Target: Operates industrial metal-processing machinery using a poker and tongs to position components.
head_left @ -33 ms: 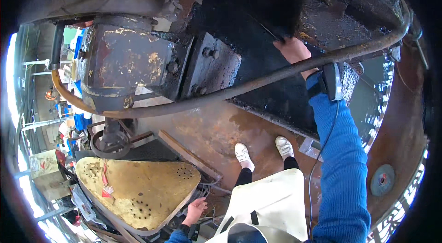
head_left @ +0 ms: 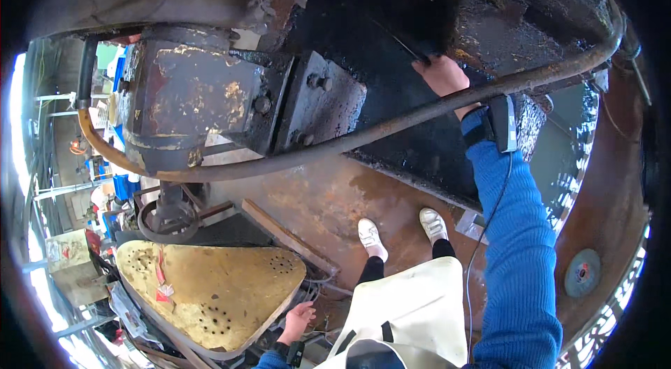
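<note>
My right hand [head_left: 444, 76] is closed on the dark end of a thin rod-like tool [head_left: 400, 42]; the rod points up and left over the black, wet-looking recess [head_left: 381, 82] of the machine. Too dark to make out is what its tip meets. The right forearm, in a blue knitted sleeve, passes under a long curved pipe [head_left: 314, 152]. Down at the lower middle, my left hand [head_left: 296, 321] hangs beside the yellowish, rounded triangular cover [head_left: 217, 285]. Its fingers are loosely bent and somewhat apart, with nothing seen in them.
A bolted, paint-chipped metal block [head_left: 203, 93] fills the upper left, and a small handwheel [head_left: 168, 219] sits below it. Rusty-brown floor [head_left: 307, 194] lies around my white shoes. At the right are a grey disc [head_left: 582, 273] and a pool of dark liquid [head_left: 563, 138].
My right hand and the tool have shifted very slightly left. My left hand stays beside the yellowish cover.
</note>
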The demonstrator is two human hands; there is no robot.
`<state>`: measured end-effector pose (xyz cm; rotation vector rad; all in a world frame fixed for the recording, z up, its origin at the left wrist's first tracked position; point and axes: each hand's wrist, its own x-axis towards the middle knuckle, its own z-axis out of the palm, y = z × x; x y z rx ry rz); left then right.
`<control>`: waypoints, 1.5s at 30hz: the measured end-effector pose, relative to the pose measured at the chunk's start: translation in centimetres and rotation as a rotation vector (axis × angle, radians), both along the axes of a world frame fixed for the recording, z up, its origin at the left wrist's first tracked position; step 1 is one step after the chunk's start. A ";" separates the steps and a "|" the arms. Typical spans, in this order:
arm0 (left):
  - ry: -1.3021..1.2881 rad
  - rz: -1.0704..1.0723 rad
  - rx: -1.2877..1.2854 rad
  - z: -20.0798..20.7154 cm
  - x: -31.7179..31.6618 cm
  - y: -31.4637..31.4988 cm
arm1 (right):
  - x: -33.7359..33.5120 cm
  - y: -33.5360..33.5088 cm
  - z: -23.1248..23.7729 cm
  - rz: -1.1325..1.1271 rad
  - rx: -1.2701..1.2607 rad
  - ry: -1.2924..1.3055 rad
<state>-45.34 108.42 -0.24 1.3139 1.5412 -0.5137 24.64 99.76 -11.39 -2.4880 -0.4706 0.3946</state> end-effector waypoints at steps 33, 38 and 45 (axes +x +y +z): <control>-0.069 -0.087 -0.002 -1.3 1.9 -0.4 | -9.4 -9.2 10.0 -0.205 -0.099 0.114; -0.098 -0.069 -0.002 -0.6 1.6 -0.2 | -8.3 -7.2 8.4 -0.240 -0.193 0.176; -0.060 -0.063 0.020 -0.5 -1.9 0.7 | -5.7 -1.2 5.7 -0.186 -0.079 0.045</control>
